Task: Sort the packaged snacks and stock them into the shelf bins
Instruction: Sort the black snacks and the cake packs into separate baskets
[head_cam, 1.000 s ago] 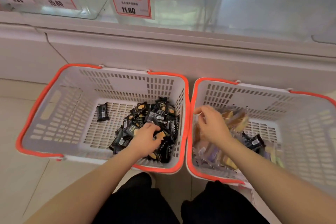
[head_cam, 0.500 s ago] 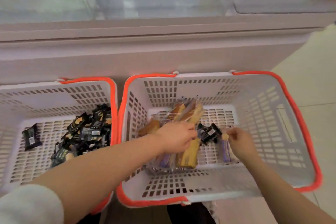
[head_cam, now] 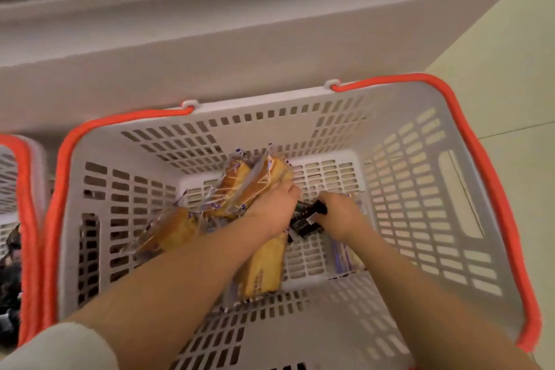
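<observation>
Your right hand (head_cam: 338,213) pinches a black snack packet (head_cam: 306,218); your left hand (head_cam: 274,204) is closed on wrapped cakes (head_cam: 240,182). Lift the packet clear of the basket (head_cam: 495,189) and carry it to its own kind.

Bare forearms; white fuzzy sleeve (head_cam: 60,348) on left upper arm.

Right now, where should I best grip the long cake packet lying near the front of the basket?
Grip the long cake packet across its near end, from above. That end lies bare by the basket front wall; the left hand covers its far end.
</observation>
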The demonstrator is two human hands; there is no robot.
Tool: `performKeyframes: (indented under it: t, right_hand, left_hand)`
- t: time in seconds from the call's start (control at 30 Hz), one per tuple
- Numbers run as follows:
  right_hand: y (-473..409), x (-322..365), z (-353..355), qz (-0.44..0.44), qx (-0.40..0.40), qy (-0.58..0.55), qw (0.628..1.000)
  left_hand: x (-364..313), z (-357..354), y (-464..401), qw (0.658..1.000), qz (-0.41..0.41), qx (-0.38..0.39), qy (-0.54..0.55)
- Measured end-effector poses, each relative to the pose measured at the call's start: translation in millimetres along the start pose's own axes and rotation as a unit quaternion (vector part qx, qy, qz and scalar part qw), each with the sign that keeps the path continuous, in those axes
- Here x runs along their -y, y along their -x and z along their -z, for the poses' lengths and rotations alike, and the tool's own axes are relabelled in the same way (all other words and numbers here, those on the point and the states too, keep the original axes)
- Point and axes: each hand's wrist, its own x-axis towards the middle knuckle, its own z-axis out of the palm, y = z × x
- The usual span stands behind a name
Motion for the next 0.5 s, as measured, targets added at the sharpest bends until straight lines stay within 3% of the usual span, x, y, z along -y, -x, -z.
performKeyframes:
  t: [0.2, 0.33, 0.5]
  right_hand:
    - [21, -43, 39, -0.077, -0.098, -0.157, 0.98]
    - [36, -58, 47, -0.091, -0.123, -0.226, 0.962]
    - [54, -55, 47, -0.055, -0.058, -0.309, 0.948]
  left_hand:
    - [2, -16, -24, 0.993, -0.036, 0.065, -0.094]
    - [-11, -25, -33, 0.982, -0.021, 0.066, -0.176]
    - [-8, -17, -22, 0.999, -0.001, 0.049, -0.016]
